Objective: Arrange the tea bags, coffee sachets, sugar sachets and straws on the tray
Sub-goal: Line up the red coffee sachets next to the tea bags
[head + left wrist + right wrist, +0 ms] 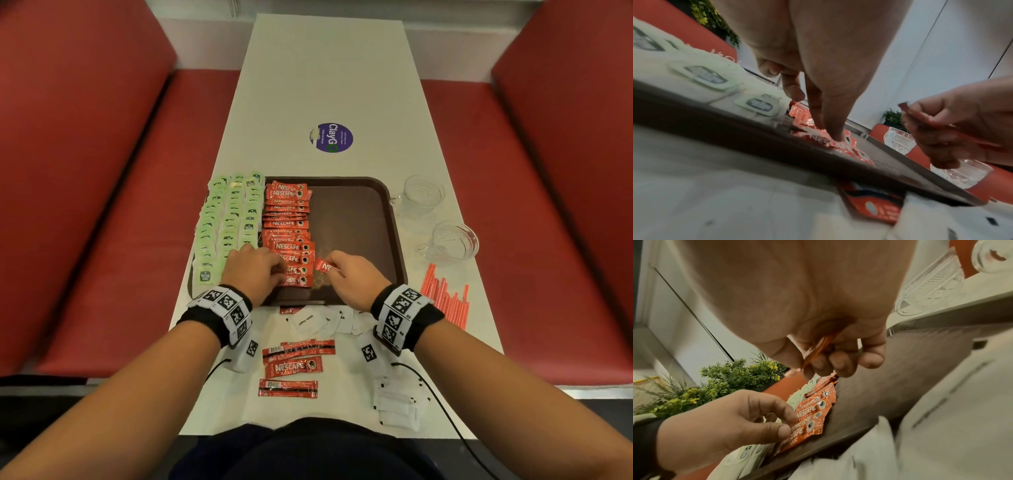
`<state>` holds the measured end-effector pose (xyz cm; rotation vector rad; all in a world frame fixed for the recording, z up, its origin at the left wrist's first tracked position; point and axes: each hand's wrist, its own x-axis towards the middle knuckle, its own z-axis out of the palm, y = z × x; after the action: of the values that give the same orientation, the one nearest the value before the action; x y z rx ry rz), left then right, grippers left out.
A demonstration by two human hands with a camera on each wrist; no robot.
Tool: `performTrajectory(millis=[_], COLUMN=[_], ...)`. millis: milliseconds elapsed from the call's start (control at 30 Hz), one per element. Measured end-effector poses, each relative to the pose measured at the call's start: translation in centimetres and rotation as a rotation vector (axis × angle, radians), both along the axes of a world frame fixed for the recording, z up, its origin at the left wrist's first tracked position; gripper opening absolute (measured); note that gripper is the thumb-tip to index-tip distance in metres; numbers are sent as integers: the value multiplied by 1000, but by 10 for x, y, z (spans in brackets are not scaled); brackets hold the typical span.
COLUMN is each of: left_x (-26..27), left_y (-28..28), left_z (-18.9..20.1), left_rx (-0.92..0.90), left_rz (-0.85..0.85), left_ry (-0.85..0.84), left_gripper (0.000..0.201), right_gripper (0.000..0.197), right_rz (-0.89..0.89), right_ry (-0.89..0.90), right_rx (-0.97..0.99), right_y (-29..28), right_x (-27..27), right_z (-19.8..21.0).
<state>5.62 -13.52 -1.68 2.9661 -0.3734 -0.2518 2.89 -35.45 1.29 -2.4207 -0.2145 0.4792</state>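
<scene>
A brown tray (352, 219) holds columns of green tea bags (226, 222) on its left and a row of red coffee sachets (289, 222) beside them. My left hand (274, 274) presses its fingertips (836, 136) on the nearest sachets of that row, at the tray's front edge. My right hand (334, 265) hovers just right of the row and pinches one red coffee sachet (324, 266), also visible between the fingers (818, 345) in the right wrist view. The tray's right half is bare.
Loose coffee sachets (294, 366) and white sugar sachets (308, 320) lie on the table in front of the tray, with more sugar (399, 401) near the front right. Red straws (445, 301) and two glass mugs (423, 195) (452, 241) sit right of the tray.
</scene>
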Motion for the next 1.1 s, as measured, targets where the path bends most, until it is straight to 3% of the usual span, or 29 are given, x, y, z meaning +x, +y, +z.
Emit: performTrajectory(millis=[233, 367, 533, 600, 700, 800, 933, 1100], left_x=[7, 14, 9, 5, 2, -1, -8, -11], left_y=[-3, -4, -8, -9, -9, -1, 18, 21], left_z=[-2, 3, 12, 16, 14, 8, -2, -6], left_rx=[2, -21, -344, -433, -394, -331, -146, -48], left_rz=[-7, -17, -89, -140, -232, -114, 33, 44], left_ry=[52, 34, -17, -12, -40, -77, -7, 48], left_gripper=[13, 16, 33, 29, 14, 8, 11, 15], right_gripper=[24, 8, 6, 7, 8, 17, 46, 31], right_rz=[64, 79, 103, 118, 136, 97, 163, 444], right_ry=[-44, -2, -1, -11, -12, -5, -45, -27], right_rx=[-21, -63, -88, -56, -23, -33, -122, -283], right_y=[-5, -4, -1, 2, 6, 6, 1, 7], right_x=[9, 12, 15, 16, 17, 13, -1, -21], right_z=[-7, -7, -7, -7, -6, -4, -7, -13])
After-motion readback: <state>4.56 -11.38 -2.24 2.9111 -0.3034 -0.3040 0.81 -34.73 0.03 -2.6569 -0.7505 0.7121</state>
